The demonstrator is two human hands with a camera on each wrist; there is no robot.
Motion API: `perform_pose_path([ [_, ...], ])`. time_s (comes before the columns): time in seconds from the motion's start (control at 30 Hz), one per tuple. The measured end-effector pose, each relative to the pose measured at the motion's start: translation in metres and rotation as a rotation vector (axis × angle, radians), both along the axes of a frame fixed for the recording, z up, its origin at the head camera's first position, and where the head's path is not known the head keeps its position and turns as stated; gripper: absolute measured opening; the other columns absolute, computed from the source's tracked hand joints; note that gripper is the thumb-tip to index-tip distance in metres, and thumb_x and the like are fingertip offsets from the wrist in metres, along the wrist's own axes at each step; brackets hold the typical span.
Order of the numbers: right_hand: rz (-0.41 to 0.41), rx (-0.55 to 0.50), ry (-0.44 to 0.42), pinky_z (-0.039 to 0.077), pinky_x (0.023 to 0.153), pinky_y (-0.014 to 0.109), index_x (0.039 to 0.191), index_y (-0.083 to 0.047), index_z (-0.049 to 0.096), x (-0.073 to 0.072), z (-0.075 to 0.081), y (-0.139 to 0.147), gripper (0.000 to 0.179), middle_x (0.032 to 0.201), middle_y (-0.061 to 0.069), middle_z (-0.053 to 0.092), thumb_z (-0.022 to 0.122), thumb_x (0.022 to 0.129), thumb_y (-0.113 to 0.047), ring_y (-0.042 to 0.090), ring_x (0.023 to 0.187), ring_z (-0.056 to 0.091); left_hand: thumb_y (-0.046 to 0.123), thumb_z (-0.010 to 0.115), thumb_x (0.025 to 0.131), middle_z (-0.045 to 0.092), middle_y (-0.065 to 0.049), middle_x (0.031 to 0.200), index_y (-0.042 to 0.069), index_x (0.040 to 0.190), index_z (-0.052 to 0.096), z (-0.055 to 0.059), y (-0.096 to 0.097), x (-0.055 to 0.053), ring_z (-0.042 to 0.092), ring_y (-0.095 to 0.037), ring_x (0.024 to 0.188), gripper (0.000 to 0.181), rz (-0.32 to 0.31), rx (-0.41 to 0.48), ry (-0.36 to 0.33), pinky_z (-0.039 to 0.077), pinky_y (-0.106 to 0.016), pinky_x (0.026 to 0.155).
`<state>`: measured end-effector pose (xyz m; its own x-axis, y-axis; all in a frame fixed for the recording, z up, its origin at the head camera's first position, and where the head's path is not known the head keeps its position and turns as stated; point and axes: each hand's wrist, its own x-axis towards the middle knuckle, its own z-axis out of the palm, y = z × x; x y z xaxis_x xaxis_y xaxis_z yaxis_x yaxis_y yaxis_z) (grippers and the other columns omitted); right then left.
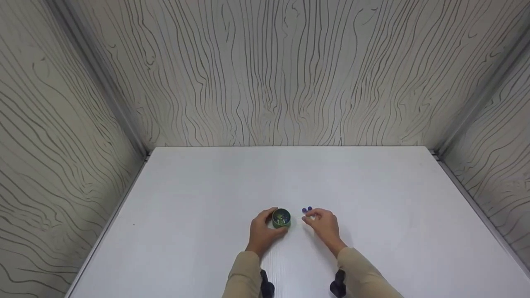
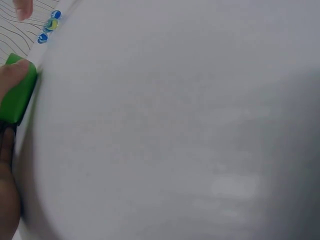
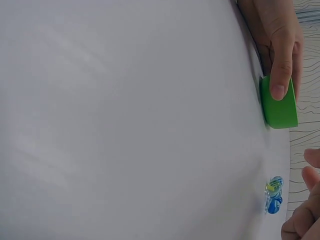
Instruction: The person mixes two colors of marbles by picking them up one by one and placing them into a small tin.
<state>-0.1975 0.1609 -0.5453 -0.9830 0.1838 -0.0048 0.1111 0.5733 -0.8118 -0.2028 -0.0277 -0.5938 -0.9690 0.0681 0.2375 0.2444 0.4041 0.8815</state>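
Note:
A small round green cup stands on the white table, with several shiny marbles inside it. My left hand grips the cup from its left side, the thumb lying along the near wall. Just right of the cup, loose blue glass marbles lie close together; one shows yellow swirls in the left wrist view. Beside them is my right hand, thumb and forefinger bent toward the marbles. In the right wrist view a gap shows between those fingertips, and I see nothing held there.
The white tabletop spreads out around both hands. Wood-grain patterned panels rise at the back and on both sides, with grey metal posts at the corners.

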Motion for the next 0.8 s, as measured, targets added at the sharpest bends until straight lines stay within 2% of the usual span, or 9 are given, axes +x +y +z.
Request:
perform_pose_path([
  [0.2,-0.02,-0.011,-0.022,0.035,0.055,0.019,0.088,-0.004,0.072,0.0,-0.002,0.005,0.011,0.081,0.007,0.067,0.072,0.082,-0.013,0.012,0.066,0.044,0.025,0.083,0.07,0.066,-0.009,0.125,0.007,0.126,0.06,0.001,0.0,0.0,0.061,-0.026,0.121,0.063,-0.001,0.006,0.0,0.048,-0.038,0.11],
  [0.43,-0.027,-0.001,-0.014,0.03,0.049,0.018,0.09,-0.002,0.072,-0.001,-0.004,0.013,0.016,0.059,-0.004,0.044,0.072,0.082,-0.015,0.01,0.056,0.038,0.024,0.084,0.069,0.067,-0.009,0.125,0.008,0.125,0.06,-0.002,0.0,-0.001,0.062,-0.026,0.121,0.063,0.01,0.0,-0.01,0.048,-0.036,0.11],
  [0.57,-0.042,-0.004,-0.021,0.028,0.048,0.018,0.092,0.0,0.072,-0.002,-0.005,0.02,0.017,0.056,-0.006,0.038,0.071,0.082,-0.014,0.01,0.054,0.036,0.023,0.084,0.068,0.067,-0.008,0.124,0.009,0.125,0.061,-0.003,0.001,-0.001,0.062,-0.025,0.121,0.063,0.015,0.009,-0.021,0.049,-0.036,0.11],
  [0.8,-0.071,-0.013,-0.07,0.03,0.053,0.021,0.093,0.0,0.071,-0.005,-0.008,0.028,0.018,0.059,-0.003,0.04,0.07,0.083,-0.014,0.012,0.059,0.038,0.022,0.084,0.069,0.067,-0.007,0.123,0.01,0.125,0.061,-0.001,0.003,0.0,0.062,-0.024,0.12,0.062,0.025,0.024,-0.033,0.05,-0.035,0.108],
])
